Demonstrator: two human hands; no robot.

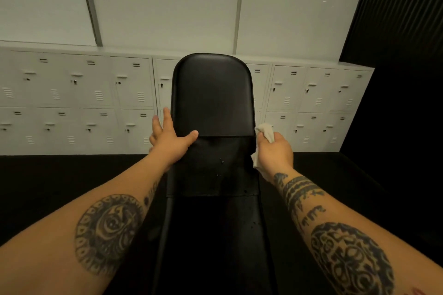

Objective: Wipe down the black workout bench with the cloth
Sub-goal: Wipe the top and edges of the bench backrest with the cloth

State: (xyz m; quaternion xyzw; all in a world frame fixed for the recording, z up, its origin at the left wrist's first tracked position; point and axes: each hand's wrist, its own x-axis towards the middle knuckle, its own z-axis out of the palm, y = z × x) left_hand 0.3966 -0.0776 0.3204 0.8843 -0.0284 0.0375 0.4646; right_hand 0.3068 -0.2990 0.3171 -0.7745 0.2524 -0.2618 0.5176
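A: The black padded vinyl workout bench [212, 95]: where is it, and how many hands are on it?

B: It runs straight ahead down the middle. Two hands are on it, one at each edge. The left hand [171, 141] lies flat with its fingers spread, thumb on the padding, fingers past the left edge.

A: And the other?

B: The right hand [275, 151] curls its fingers round one crumpled white cloth [266, 130], held at the bench's right edge.

A: Anything else on the arms?

B: Both forearms are bare and tattooed.

A: And the bench itself?

B: There is one bench, and two seams cross its padding. It stands on a dark floor [72, 175].

A: Behind it?

B: Two stacked rows of pale grey metal lockers [72, 93] stand against a pale wall [167, 7]. One black ribbed panel [402, 7] is at the right.
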